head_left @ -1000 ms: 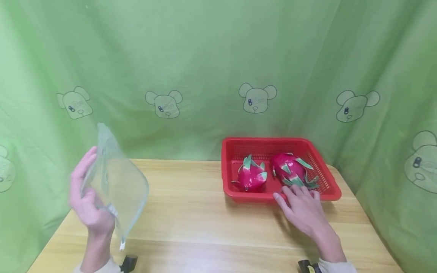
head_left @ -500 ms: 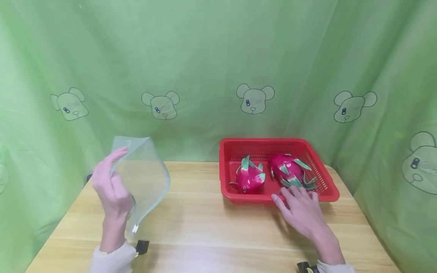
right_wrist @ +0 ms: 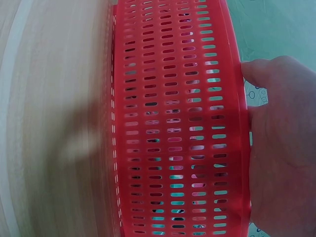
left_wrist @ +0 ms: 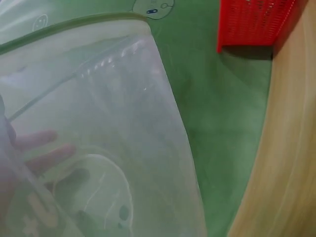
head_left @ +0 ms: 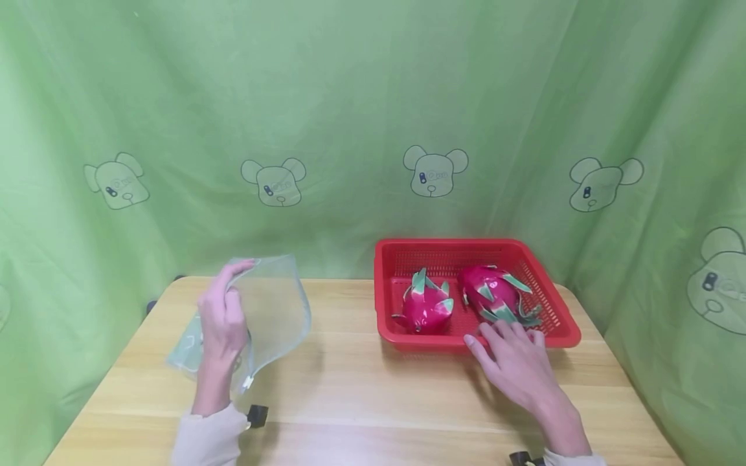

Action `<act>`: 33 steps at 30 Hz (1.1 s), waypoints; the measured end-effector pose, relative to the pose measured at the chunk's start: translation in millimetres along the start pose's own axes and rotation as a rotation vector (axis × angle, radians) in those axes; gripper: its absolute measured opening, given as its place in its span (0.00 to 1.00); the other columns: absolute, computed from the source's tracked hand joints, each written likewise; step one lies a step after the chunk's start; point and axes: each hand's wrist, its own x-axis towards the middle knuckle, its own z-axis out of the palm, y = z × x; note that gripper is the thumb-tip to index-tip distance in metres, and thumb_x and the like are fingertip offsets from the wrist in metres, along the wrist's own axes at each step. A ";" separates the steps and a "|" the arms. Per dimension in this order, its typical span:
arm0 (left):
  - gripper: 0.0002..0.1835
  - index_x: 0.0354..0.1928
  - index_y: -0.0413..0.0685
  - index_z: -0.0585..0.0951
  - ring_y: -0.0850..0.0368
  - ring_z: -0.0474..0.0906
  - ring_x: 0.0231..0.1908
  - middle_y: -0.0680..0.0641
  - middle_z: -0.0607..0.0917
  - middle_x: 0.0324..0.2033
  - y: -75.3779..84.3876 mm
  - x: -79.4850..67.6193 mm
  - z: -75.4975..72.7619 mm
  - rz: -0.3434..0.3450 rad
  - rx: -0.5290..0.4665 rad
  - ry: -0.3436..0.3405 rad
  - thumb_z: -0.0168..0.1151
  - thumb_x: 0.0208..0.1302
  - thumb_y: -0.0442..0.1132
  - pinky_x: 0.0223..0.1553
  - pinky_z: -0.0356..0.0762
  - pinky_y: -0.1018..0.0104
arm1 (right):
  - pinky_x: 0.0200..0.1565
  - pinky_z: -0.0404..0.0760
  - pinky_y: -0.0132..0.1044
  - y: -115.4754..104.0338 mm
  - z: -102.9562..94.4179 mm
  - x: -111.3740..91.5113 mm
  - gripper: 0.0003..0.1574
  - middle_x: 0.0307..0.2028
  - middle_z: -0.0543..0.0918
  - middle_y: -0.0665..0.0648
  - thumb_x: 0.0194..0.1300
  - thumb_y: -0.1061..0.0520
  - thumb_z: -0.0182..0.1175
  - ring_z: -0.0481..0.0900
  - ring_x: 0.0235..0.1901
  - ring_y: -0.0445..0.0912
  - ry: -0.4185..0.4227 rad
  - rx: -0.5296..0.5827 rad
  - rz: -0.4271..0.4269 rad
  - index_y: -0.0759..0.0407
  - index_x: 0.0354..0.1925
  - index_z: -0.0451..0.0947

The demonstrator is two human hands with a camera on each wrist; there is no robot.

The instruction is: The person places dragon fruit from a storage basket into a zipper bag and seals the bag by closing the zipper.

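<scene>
My left hand (head_left: 221, 323) grips a translucent zip bag (head_left: 276, 310) upright over the left part of the table. A white slider sits at the bag's lower corner, and a pale printed part shows left of the wrist. In the left wrist view the fingers (left_wrist: 49, 153) show through the film of the bag. My right hand (head_left: 515, 362) rests at the front rim of a red basket (head_left: 387, 259), fingers laid over it; the right wrist view hides their tips behind the rim. Inside the basket lie two dragon fruits, one at left (head_left: 427, 309) and one at right (head_left: 489, 288).
The basket stands at the back right of the wooden table (head_left: 350, 414). A green curtain (head_left: 350, 97) with printed bear heads hangs behind the table and along both sides.
My left hand has moved right and a little down with the zip bag, which has turned to show more of its face. My right hand and the basket have stayed put.
</scene>
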 end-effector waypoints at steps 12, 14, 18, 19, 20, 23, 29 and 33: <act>0.26 0.56 0.42 0.83 0.59 0.53 0.09 0.44 0.87 0.55 -14.9 -7.8 4.1 -0.061 0.058 -0.024 0.38 0.65 0.28 0.27 0.67 0.64 | 0.50 0.63 0.65 -1.7 1.8 -0.7 0.39 0.58 0.78 0.67 0.76 0.31 0.48 0.71 0.59 0.66 -0.019 0.006 0.003 0.59 0.64 0.77; 0.26 0.56 0.42 0.83 0.59 0.54 0.09 0.44 0.87 0.53 -16.8 -9.6 4.8 -0.074 0.063 -0.034 0.39 0.65 0.28 0.25 0.67 0.63 | 0.51 0.63 0.65 -1.1 1.0 -0.6 0.39 0.58 0.78 0.67 0.76 0.32 0.48 0.70 0.59 0.66 -0.019 0.010 0.002 0.59 0.64 0.77; 0.25 0.56 0.42 0.83 0.57 0.56 0.10 0.42 0.87 0.52 -19.9 -11.1 7.1 -0.089 0.071 -0.045 0.40 0.65 0.28 0.28 0.68 0.61 | 0.52 0.63 0.66 0.2 0.5 0.3 0.38 0.58 0.79 0.67 0.76 0.32 0.49 0.71 0.59 0.66 -0.016 0.013 -0.004 0.59 0.64 0.77; 0.24 0.55 0.41 0.83 0.56 0.56 0.11 0.42 0.87 0.52 -20.6 -11.5 7.6 -0.094 0.071 -0.046 0.40 0.65 0.28 0.28 0.68 0.60 | 0.52 0.63 0.66 0.2 0.1 0.7 0.38 0.58 0.79 0.67 0.76 0.32 0.49 0.71 0.59 0.66 -0.016 0.014 -0.006 0.59 0.64 0.77; 0.24 0.55 0.41 0.83 0.54 0.57 0.12 0.42 0.87 0.52 -21.5 -11.7 8.2 -0.097 0.069 -0.048 0.40 0.65 0.28 0.29 0.68 0.59 | 0.52 0.63 0.66 0.3 -0.4 1.0 0.38 0.58 0.79 0.68 0.76 0.32 0.49 0.71 0.59 0.66 -0.016 0.016 -0.006 0.60 0.63 0.77; 0.23 0.55 0.40 0.82 0.52 0.66 0.18 0.41 0.86 0.53 -23.5 -12.3 10.8 -0.106 0.067 -0.060 0.41 0.65 0.28 0.41 0.74 0.56 | 0.53 0.63 0.67 1.5 -1.9 0.4 0.37 0.58 0.79 0.68 0.77 0.33 0.48 0.72 0.60 0.67 -0.015 0.027 -0.001 0.60 0.63 0.78; 0.22 0.53 0.37 0.82 0.44 0.79 0.39 0.37 0.85 0.53 -27.6 -13.8 14.3 -0.118 0.060 -0.065 0.41 0.65 0.28 0.58 0.75 0.44 | 0.54 0.67 0.70 5.8 -7.9 2.2 0.31 0.59 0.79 0.72 0.78 0.41 0.53 0.72 0.61 0.70 0.056 0.126 -0.015 0.65 0.59 0.80; 0.21 0.52 0.37 0.82 0.40 0.80 0.54 0.37 0.85 0.53 -27.7 -13.5 15.9 -0.104 0.067 -0.057 0.42 0.65 0.28 0.61 0.73 0.43 | 0.54 0.72 0.69 7.2 -15.1 7.9 0.23 0.53 0.83 0.70 0.75 0.47 0.58 0.77 0.56 0.68 0.144 0.180 -0.066 0.65 0.53 0.82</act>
